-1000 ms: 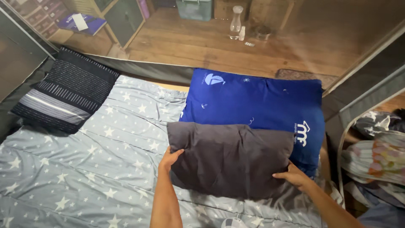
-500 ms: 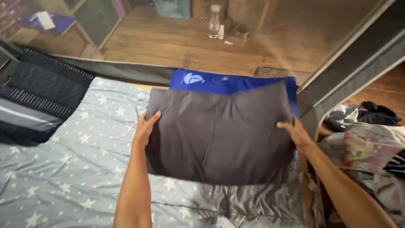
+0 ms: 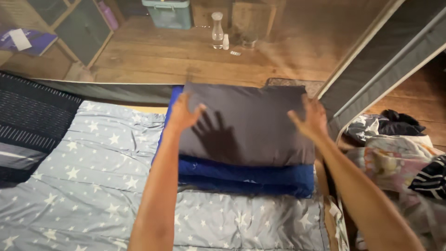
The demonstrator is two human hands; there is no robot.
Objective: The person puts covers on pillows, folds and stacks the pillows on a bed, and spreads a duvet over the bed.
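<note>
A dark grey pillow (image 3: 251, 125) lies flat on top of a blue pillow (image 3: 246, 177) at the head of the bed. My left hand (image 3: 183, 114) hovers over the grey pillow's left edge, fingers spread, holding nothing; its shadow falls on the pillow. My right hand (image 3: 310, 118) is raised over the pillow's right edge, fingers apart and empty. Both pillows rest on a grey star-patterned sheet (image 3: 93, 176).
A black striped pillow (image 3: 28, 125) lies at the left. Beyond a mesh wall is a wooden floor with a glass bottle (image 3: 217, 30), a green box (image 3: 168, 13) and a blue book (image 3: 21, 39). A pile of clothes (image 3: 399, 153) sits at the right.
The grey pillow went from held up in both hands to lying on the blue pillow. Both hands let go and lifted with fingers spread.
</note>
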